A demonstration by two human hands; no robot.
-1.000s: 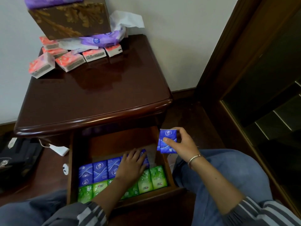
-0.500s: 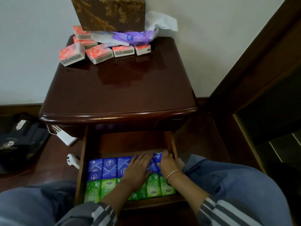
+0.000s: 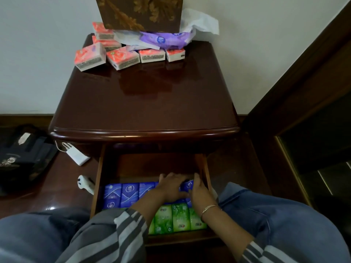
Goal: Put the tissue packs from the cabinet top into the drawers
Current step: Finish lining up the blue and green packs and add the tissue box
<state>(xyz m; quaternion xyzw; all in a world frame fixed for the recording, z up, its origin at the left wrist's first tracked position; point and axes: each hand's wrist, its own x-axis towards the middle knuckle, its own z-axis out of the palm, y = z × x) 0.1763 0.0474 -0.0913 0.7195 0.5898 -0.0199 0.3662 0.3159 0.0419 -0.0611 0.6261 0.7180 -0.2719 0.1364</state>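
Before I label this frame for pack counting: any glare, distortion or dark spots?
Head view: sheen and reflections on the cabinet top; wide-angle bending at the edges; drawer back in shadow; left hand and right hand hide some blue packs.

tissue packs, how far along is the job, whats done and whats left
Done: a row of blue packs and a row of green packs already sit in the open drawer. In hand: the left hand and right hand press the rightmost blue pack into its row. Left: about six red packs remain on the cabinet top.
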